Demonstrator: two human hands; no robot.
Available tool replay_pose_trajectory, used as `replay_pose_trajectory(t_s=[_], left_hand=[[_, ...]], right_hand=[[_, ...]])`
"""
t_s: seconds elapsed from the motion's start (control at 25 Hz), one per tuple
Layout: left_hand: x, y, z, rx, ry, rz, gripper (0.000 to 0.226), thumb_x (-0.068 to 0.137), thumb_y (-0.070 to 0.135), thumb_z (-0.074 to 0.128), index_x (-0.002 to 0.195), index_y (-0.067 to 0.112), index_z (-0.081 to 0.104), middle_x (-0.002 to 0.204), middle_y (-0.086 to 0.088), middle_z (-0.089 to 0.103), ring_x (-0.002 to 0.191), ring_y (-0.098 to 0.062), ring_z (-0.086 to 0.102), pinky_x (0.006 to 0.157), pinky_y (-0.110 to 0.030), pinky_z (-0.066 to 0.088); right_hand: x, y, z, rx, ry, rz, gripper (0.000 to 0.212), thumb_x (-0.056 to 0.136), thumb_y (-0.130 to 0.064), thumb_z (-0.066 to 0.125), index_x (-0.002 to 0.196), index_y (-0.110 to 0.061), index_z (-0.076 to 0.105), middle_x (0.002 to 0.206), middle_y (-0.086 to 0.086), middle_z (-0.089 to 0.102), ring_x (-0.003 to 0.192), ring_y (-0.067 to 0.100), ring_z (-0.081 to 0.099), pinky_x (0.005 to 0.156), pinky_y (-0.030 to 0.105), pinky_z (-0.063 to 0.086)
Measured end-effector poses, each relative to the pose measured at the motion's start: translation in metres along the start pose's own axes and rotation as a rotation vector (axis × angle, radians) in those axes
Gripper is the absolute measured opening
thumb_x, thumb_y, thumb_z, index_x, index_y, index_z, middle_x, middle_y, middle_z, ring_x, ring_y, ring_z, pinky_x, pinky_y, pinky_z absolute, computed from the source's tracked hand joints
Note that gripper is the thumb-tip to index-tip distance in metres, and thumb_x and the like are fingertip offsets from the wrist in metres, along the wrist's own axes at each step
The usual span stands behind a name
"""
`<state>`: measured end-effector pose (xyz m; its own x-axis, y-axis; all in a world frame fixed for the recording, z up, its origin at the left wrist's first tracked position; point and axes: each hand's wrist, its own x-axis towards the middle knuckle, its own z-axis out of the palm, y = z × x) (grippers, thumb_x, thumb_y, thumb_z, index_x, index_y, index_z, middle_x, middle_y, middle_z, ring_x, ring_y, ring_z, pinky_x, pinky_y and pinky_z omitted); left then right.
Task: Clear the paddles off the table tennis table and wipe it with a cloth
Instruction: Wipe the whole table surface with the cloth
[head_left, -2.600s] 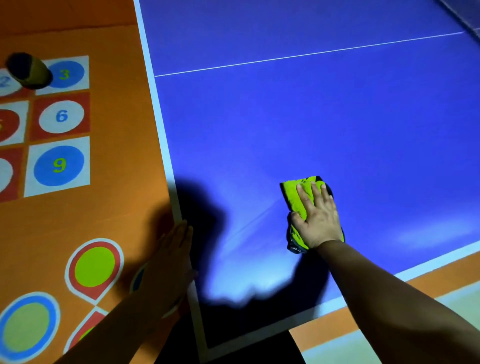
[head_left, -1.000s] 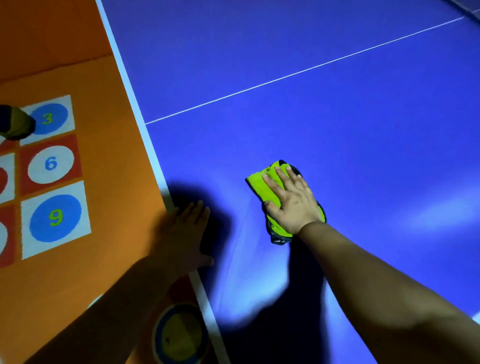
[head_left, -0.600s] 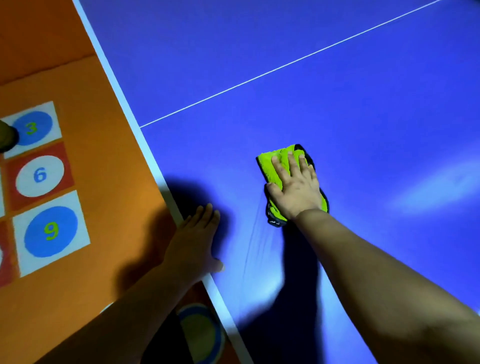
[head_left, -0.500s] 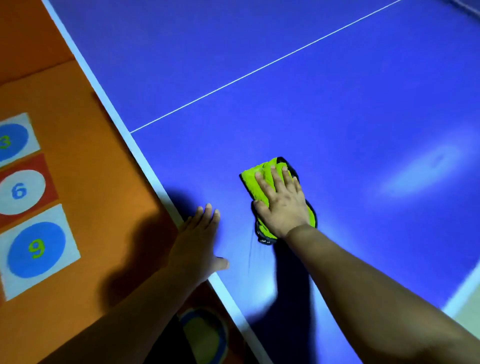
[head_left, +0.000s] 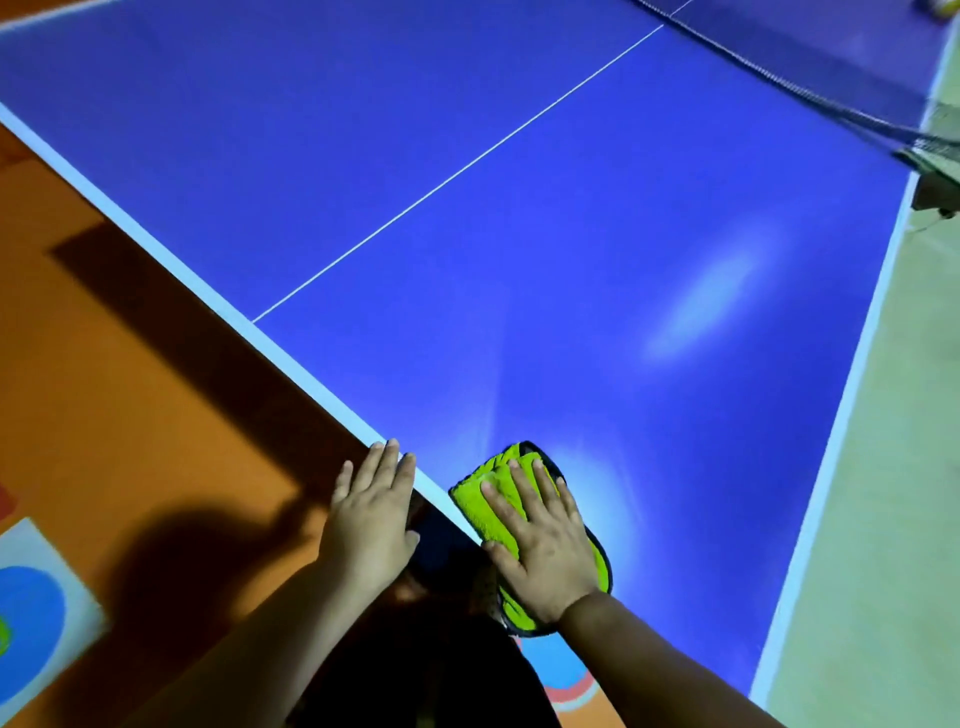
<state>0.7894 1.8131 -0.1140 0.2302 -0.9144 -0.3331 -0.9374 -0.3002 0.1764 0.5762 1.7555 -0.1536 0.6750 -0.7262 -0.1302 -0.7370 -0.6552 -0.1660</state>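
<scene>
**Wipe pass at the near edge of the table**

You had the right hand (head_left: 540, 551) laid flat on the folded green cloth (head_left: 483, 499), fingers straight and slightly spread, not gripping. A flat palm probably spread the pressure over the whole pad. The cloth sat on the blue table (head_left: 571, 234) just inside the white edge stripe (head_left: 208, 296). Its near end seemed to lap over that stripe. The right forearm came in low from outside the stripe, with the wrist nearly in line with the hand.

Your left hand (head_left: 371, 519) was open too, fingers together. Its fingertips touched the white edge stripe, and the rest of the hand lay outside it, above the orange floor (head_left: 130, 389). I read this as a brace for leaning in. I could not tell whether the palm bore on the edge.

The centre line (head_left: 457, 176) met the stripe well beyond both hands. The net (head_left: 831, 88) ran far from the stripe.

Judgement: wiping was under way, and the surface towards the net was still to cover.
</scene>
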Motion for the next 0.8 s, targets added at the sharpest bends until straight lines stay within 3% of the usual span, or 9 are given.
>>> replay_pose_trajectory(t_s=[0.12, 0.2, 0.28, 0.44, 0.6, 0.8], left_hand=[[0.024, -0.017, -0.01, 0.037, 0.043, 0.03, 0.087, 0.08, 0.044, 0.064, 0.148, 0.018, 0.018, 0.157, -0.004, 0.009, 0.145, -0.02, 0.006, 0.115, -0.041, 0.008], [0.046, -0.025, -0.013, 0.047, 0.039, 0.066, 0.094, 0.049, 0.039, 0.087, 0.131, 0.01, 0.052, 0.142, -0.013, 0.043, 0.131, -0.028, 0.041, 0.104, -0.049, 0.033], [0.073, -0.035, -0.012, 0.052, 0.059, 0.092, 0.098, 0.024, 0.032, 0.091, 0.115, 0.006, 0.065, 0.126, -0.016, 0.058, 0.114, -0.031, 0.058, 0.09, -0.054, 0.044], [0.138, -0.05, -0.032, 0.029, 0.064, 0.083, 0.109, 0.021, 0.035, 0.092, 0.121, 0.005, 0.06, 0.132, -0.017, 0.054, 0.116, -0.033, 0.056, 0.089, -0.056, 0.044], [0.203, -0.074, -0.061, 0.03, 0.056, -0.021, 0.109, 0.049, 0.038, 0.088, 0.14, 0.008, 0.038, 0.149, -0.017, 0.029, 0.134, -0.032, 0.035, 0.103, -0.051, 0.032], [0.233, -0.091, -0.063, -0.014, 0.155, 0.003, 0.119, 0.037, 0.031, 0.092, 0.138, 0.008, 0.031, 0.145, -0.023, 0.035, 0.128, -0.038, 0.042, 0.097, -0.056, 0.036]], right_hand=[[0.03, 0.001, -0.005, 0.021, 0.007, 0.037, 0.063, 0.088, -0.053, 0.041, 0.148, -0.046, 0.022, 0.159, -0.003, 0.016, 0.147, 0.024, 0.007, 0.116, 0.041, 0.002], [0.066, 0.007, -0.008, 0.032, 0.033, 0.046, 0.063, 0.087, -0.051, 0.041, 0.147, -0.045, 0.024, 0.158, -0.001, 0.02, 0.147, 0.025, 0.01, 0.117, 0.041, 0.004], [0.11, 0.015, -0.012, 0.03, 0.043, 0.064, 0.062, 0.086, -0.051, 0.04, 0.146, -0.043, 0.028, 0.158, 0.0, 0.022, 0.146, 0.026, 0.013, 0.117, 0.042, 0.005], [0.212, 0.042, -0.024, 0.026, 0.064, 0.183, 0.063, 0.086, -0.055, 0.028, 0.147, -0.042, 0.027, 0.159, 0.0, 0.019, 0.148, 0.027, 0.009, 0.118, 0.044, 0.007], [0.309, 0.071, -0.043, 0.028, 0.035, 0.244, 0.069, 0.081, -0.059, 0.016, 0.148, -0.045, 0.02, 0.161, -0.003, 0.009, 0.148, 0.023, -0.002, 0.118, 0.041, -0.002], [0.39, 0.103, -0.058, 0.037, -0.001, 0.233, 0.056, 0.096, -0.046, 0.038, 0.148, -0.047, 0.018, 0.161, -0.005, 0.006, 0.148, 0.021, -0.005, 0.118, 0.039, -0.004]])
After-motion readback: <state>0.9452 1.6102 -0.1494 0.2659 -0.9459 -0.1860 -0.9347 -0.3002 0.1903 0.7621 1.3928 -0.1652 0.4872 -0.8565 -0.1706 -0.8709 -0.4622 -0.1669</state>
